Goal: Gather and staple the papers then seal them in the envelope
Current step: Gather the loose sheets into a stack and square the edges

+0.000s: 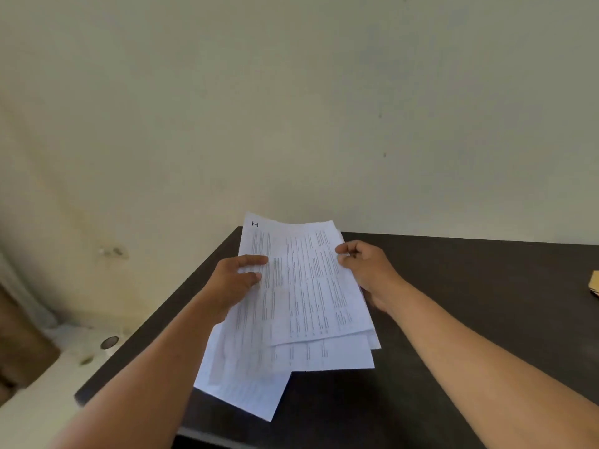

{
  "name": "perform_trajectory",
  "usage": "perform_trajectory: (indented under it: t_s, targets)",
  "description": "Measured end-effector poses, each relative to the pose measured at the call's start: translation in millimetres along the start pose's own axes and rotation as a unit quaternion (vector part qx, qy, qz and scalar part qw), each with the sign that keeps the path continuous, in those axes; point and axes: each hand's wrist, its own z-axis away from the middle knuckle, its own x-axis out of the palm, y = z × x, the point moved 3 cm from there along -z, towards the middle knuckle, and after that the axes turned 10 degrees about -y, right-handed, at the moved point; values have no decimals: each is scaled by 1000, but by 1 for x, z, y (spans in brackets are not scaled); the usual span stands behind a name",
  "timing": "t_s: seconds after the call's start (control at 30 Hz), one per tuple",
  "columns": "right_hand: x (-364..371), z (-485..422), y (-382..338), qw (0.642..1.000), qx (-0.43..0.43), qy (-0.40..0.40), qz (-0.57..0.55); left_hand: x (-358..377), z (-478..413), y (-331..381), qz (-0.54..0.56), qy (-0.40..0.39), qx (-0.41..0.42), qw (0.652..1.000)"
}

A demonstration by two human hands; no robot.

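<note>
Papers (291,306), several printed white sheets fanned unevenly with corners poking out at different angles, are held up over the near left part of a dark table (453,319). The left hand (236,283) clamps the stack's left edge, thumb lying across the top sheet, while the right hand (366,270) pinches the right edge, thumb on top and fingers tucked beneath. At the table's far right edge sits something tan (595,283), possibly an envelope, though too little of it shows to be sure.
</note>
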Motion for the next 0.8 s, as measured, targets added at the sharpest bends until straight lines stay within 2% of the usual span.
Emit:
perform_trajectory:
  t_s: [0.1,0.17,0.23,0.3,0.37,0.43,0.53,0.7,0.8]
  targets:
    - [43,-9,9,999,18,-9,38,-47,19,-20,-8,58,14,998]
    - [64,-9,22,984,55,-16,167,-73,32,-31,-1,88,9,996]
    - [83,-6,42,929,103,-50,352,-94,42,-42,13,120,-2,993]
    - [100,0,61,863,144,-73,479,-108,48,-52,27,148,-18,988]
    - [112,8,67,821,157,-58,546,-113,52,-60,25,160,-33,986]
    - [114,10,65,806,136,-47,574,-112,51,-65,24,158,-35,987]
    - [106,4,65,812,116,-49,569,-102,49,-67,34,137,-30,990]
    - [91,-9,74,864,118,-39,488,-85,40,-67,44,118,-21,992]
    - [82,-15,82,895,77,-30,438,-80,38,-66,54,113,-28,992]
